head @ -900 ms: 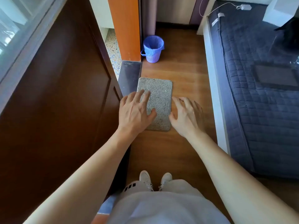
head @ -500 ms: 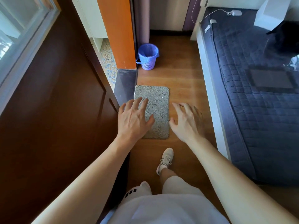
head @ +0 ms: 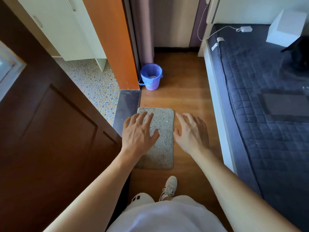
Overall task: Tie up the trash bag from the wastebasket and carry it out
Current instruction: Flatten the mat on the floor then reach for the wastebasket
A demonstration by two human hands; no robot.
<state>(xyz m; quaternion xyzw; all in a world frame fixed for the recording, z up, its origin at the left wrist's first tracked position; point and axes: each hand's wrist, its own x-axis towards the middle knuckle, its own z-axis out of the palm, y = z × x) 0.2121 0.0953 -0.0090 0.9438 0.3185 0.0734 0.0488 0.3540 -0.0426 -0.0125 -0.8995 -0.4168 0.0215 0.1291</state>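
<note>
A small purple wastebasket stands on the wooden floor beside the orange wall, ahead of me. A blue trash bag lines it and folds over the rim; something pale lies inside. My left hand is stretched forward with fingers spread and holds nothing. My right hand is also stretched forward, palm down, fingers apart and empty. Both hands hover well short of the wastebasket, above a grey mat.
A grey floor mat lies between me and the basket. A dark wooden door stands open on the left. A bed with a dark quilt fills the right. The pebble-tiled floor lies beyond a grey threshold.
I have stepped forward, one foot leading. The wastebasket and mat have come closer in view. Both hands stay spread and empty in front of me.
</note>
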